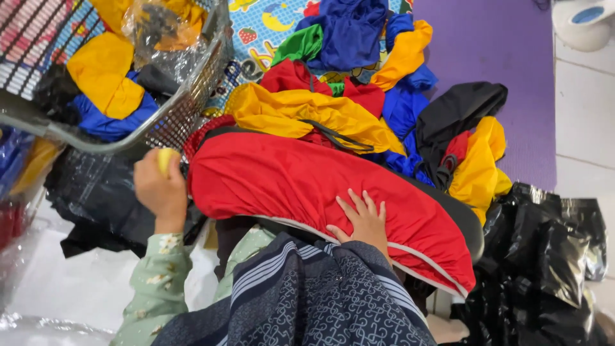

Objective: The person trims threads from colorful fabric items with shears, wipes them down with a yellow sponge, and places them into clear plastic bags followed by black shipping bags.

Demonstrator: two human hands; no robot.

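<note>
The person's right hand (364,221) lay flat on a red cloth cover (307,186) stretched over a dark oval form, its fingers (368,204) spread and pressing down, gripping nothing. The dark form showed only as a black edge along the cover's far and right side; the rest was hidden beneath the red cloth and the person's patterned scarf (307,295), which also covered the right wrist.

The left hand (160,189) was closed around a small yellow thing (166,159) at the cover's left end, just below a wire basket (186,96). Only a rounded bit of yellow peeked above the curled fingers, so what it was could not be made out. The left sleeve (160,282) was pale green with a floral print.

The basket, cut off at the top and left edge, held yellow, blue and black cloth and a crinkled clear plastic bag (160,32). Behind the red cover a heap of cloth pieces (359,83) in yellow, red, blue, green and black lay tangled on a printed mat and a purple mat (500,57). Black plastic bags (551,256) lay crumpled at the right, and another dark bag sat partly hidden under the basket
</note>
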